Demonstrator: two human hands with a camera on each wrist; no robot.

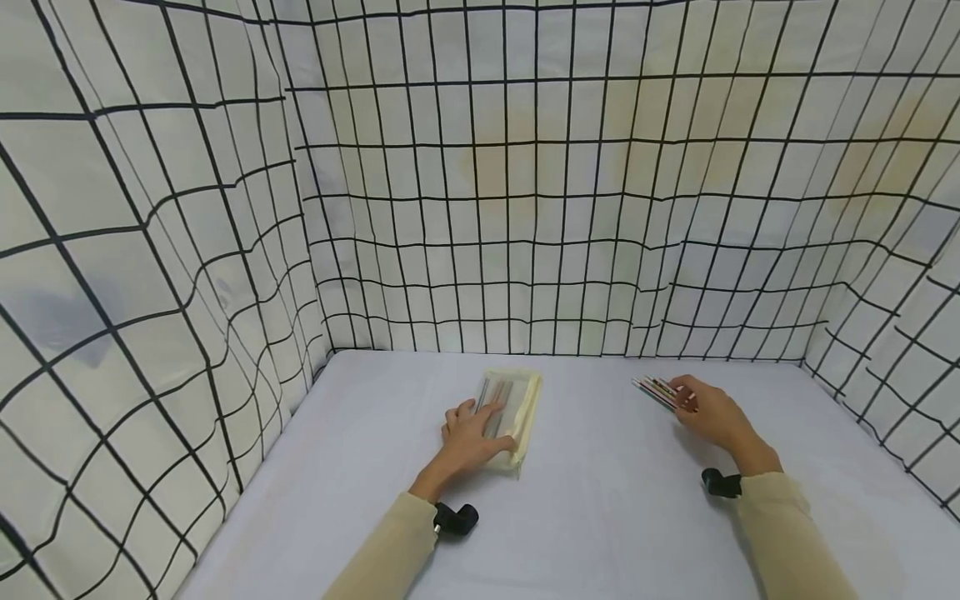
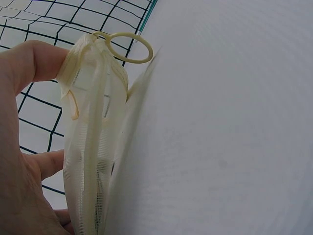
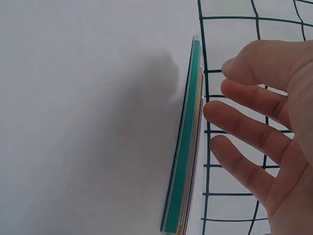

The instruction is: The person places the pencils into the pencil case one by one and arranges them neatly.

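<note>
A pale yellow mesh zip pouch (image 1: 528,407) lies flat with several long thin pencil-like things showing through it. My left hand (image 1: 471,437) rests spread across it, thumb at the right edge and fingers over the top. In the left wrist view, a cream ring (image 2: 150,53) juts from the zipper end of the pouch (image 2: 83,161). Farther right lies a small bundle of coloured pencils (image 1: 651,390), a teal one (image 3: 186,132) outermost. Over its near end my right hand (image 1: 712,412) hovers, its fingers apart and fingertips close to the pencils in the right wrist view.
A white-covered table (image 1: 592,517) carries both items. White walls with a black grid (image 1: 510,200) close it in at the back and on both sides. A small black wrist camera (image 1: 456,520) sits under the left wrist, another (image 1: 720,483) by the right.
</note>
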